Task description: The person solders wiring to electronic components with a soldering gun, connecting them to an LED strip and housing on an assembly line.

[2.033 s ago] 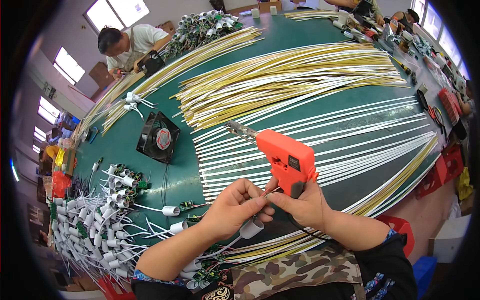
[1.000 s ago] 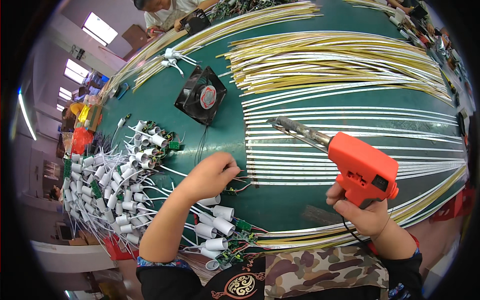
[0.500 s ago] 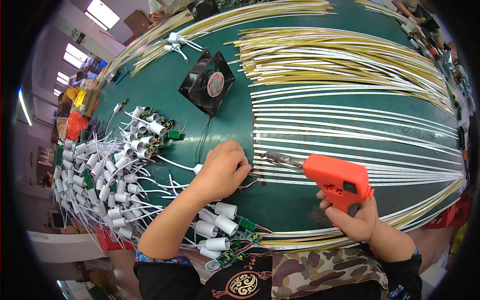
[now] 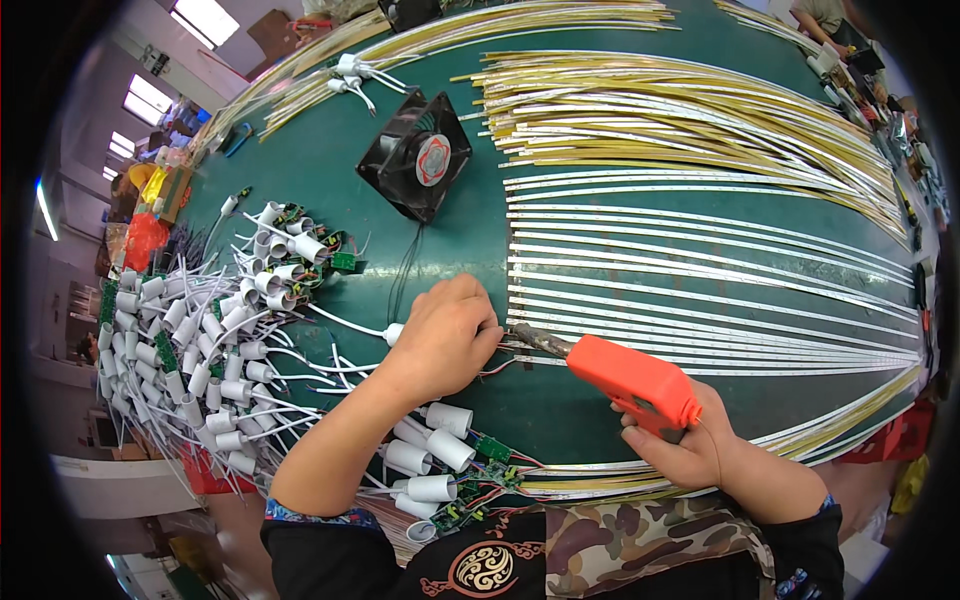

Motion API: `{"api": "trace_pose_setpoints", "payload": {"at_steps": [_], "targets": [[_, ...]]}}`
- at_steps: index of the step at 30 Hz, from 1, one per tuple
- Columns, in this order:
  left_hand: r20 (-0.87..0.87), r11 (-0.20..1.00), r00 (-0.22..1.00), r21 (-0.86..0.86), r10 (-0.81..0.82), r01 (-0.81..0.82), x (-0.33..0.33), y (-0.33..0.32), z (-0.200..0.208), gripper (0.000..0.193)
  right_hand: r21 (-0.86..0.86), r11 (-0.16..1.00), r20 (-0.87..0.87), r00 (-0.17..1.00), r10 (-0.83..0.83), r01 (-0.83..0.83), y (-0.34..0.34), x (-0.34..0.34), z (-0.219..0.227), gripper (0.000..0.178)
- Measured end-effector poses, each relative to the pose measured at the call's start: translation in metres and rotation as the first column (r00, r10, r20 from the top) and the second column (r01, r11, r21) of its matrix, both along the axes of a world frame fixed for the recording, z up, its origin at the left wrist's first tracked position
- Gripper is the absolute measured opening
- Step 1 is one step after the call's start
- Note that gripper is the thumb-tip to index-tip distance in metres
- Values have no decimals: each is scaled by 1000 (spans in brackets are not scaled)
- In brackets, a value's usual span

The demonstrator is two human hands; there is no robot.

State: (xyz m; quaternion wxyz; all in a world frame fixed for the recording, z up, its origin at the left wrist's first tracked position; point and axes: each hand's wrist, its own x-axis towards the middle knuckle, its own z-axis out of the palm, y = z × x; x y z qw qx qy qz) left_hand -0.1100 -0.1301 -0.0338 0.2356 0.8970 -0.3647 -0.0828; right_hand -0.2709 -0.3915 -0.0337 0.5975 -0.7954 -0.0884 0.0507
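Note:
My right hand (image 4: 680,445) grips a red soldering gun (image 4: 632,380) by its handle. The gun's dark, crusted tip (image 4: 540,340) points left at the strip ends, close to my left fingers. My left hand (image 4: 450,335) is closed over the left ends of the lower LED strips (image 4: 650,318), its fingertips mostly hidden. Thin wires (image 4: 497,369) emerge beside those fingers, seemingly pinched there. A white cylindrical lamp cap (image 4: 394,334) with a white cord shows just behind the left wrist. The narrow white strips lie side by side, running right across the green table (image 4: 450,250).
A black square fan (image 4: 415,160) stands beyond my left hand. Many white caps with cords (image 4: 215,350) heap up at left. More caps with green circuit boards (image 4: 430,488) lie near my body. A thick pile of yellow and white strips (image 4: 680,120) covers the far right.
My right hand has shifted the soldering gun to the left and turned it, bringing its tip nearer my left fingers. The left hand stays almost in place.

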Motion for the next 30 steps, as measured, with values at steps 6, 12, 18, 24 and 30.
{"api": "trace_pose_setpoints", "payload": {"at_steps": [6,12,18,24,30], "targets": [[4,1000,1000,8,5,-6,1,-1,0,12,-48,999,74,997,2,1,-1,-1,-1,45],[4,1000,1000,13,5,-5,1,-1,0,11,-64,998,48,998,27,-24,-4,-2,3,48],[7,1000,1000,3,0,0,0,0,0,12,-75,997,135,990,39,-29,-1,2,7,49],[9,1000,1000,12,0,0,1,0,0,12,-80,996,97,994,51,-44,1,1,12,50],[-25,999,1000,46,8,-7,1,0,1,10,-112,993,174,983,55,-36,-3,1,7,49]]}}
